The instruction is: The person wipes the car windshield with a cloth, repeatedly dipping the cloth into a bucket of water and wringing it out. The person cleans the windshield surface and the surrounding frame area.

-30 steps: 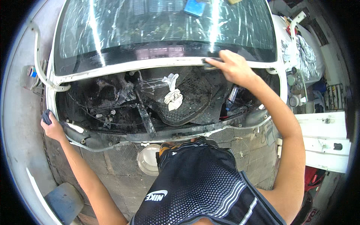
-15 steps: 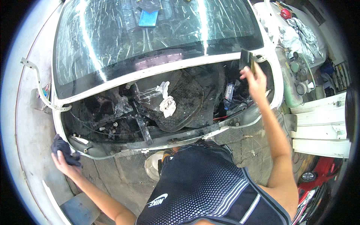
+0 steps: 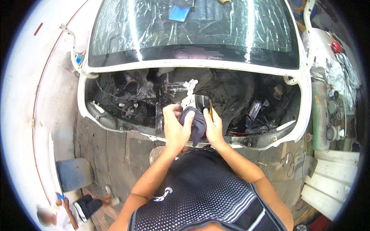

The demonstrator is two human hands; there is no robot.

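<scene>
Both my hands are close together in front of my chest, over the near edge of an open car trunk. My left hand grips a bunched dark grey cloth, thumb on top. Pinched in my right hand is a thin, flat dark piece with a yellowish edge; its exact kind is unclear. The cloth lies beside and just below this piece, and I cannot tell whether they touch. Behind them, a crumpled white wad rests inside the grimy trunk.
The streaked rear window bears a blue pad. Trunk hinge arms rise at the left and right. A small bottle lies in the trunk. A seated person is at lower left near a blue chair.
My hands, far apart at the trunk's left and right sides before, have come together in the middle, still holding the cloth and flat piece. The view has shifted, and the seated person now shows.
</scene>
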